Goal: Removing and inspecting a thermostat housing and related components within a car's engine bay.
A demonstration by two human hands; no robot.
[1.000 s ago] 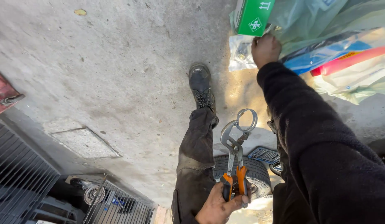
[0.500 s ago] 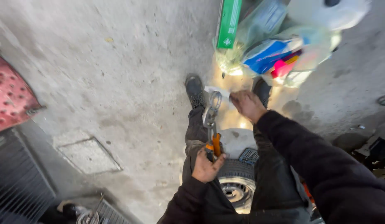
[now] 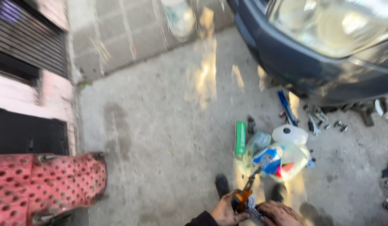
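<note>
My left hand (image 3: 225, 210) sits at the bottom edge, gripping the orange handles of a metal clamp-like tool (image 3: 245, 192) that points up and away. My right hand (image 3: 278, 213) rests just beside it, grimy, fingers curled near the tool's lower end; whether it holds anything is unclear. My black shoes (image 3: 222, 185) show just above the hands. Ahead of the tool lies a clear plastic bag (image 3: 281, 158) with colourful packets, a white jug (image 3: 289, 134) and a green flat box (image 3: 240, 137).
A dark blue car front with headlight (image 3: 327, 29) fills the top right. Small metal parts and a blue bar (image 3: 287, 108) lie under its bumper. A red perforated panel (image 3: 47, 184) is at lower left, a grated wall (image 3: 30, 46) upper left.
The view has swung up and away, revealing the car front. My right hand has dropped from the bag down beside my left hand. The tool stays in my left hand.
</note>
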